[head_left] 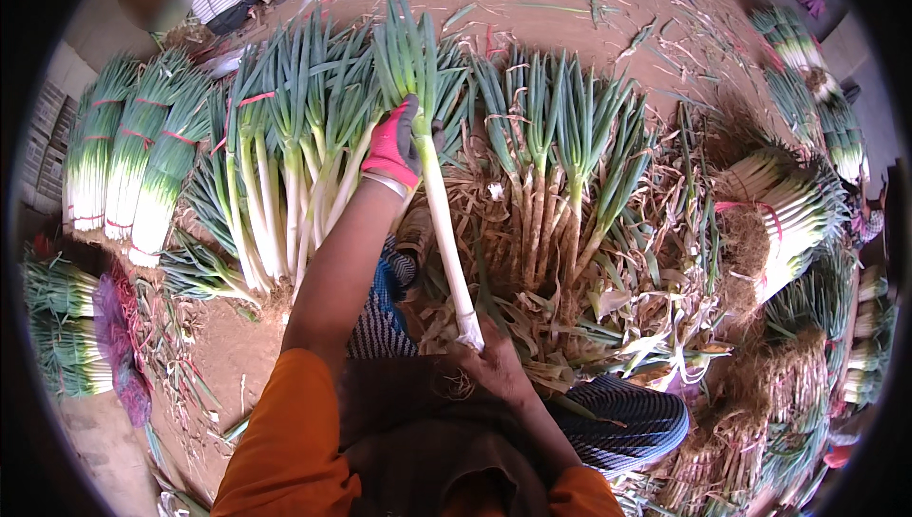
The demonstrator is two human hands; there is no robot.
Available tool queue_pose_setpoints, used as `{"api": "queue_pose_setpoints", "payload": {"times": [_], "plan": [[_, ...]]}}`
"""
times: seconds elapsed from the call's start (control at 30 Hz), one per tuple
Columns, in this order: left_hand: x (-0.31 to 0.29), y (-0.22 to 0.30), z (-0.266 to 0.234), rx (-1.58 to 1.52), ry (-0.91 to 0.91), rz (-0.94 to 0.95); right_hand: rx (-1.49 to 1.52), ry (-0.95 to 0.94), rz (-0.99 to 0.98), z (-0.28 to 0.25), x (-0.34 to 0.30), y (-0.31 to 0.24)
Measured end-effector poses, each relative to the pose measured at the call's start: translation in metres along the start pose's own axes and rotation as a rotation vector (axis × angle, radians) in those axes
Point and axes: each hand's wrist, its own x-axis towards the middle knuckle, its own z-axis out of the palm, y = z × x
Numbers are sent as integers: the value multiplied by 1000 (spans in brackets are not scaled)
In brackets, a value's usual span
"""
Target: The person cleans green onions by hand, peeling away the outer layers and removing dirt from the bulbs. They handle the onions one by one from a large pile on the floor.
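Left hand (397, 144), gloved in pink and grey, is closed around a long green onion (440, 218) where stalk meets leaves; the bare right hand (496, 367) grips its root end. Handling this single stalk seems the step in hand, and moving it would call for support at both ends. Pale-stalked onions (260, 208) stand left of the gloved hand, brown-sheathed ones (534, 223) right.

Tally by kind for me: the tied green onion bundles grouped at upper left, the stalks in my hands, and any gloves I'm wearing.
Tied bundles: 3
Held green onion: 1
Pink-and-grey glove: 1
Total: 5
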Motion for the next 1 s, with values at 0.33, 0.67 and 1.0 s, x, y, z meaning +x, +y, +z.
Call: {"api": "queue_pose_setpoints", "payload": {"times": [0.33, 0.67, 1.0], "plan": [[-78, -53, 33, 47, -237, -366, 708, -85, 77, -8, 52, -29], [-50, -55, 13, 96, -158, -466, 85, 45, -21, -9, -5, -44], [8, 9, -3, 0, -238, -307, -65, -19, 129, -13, -151, 1]]}}
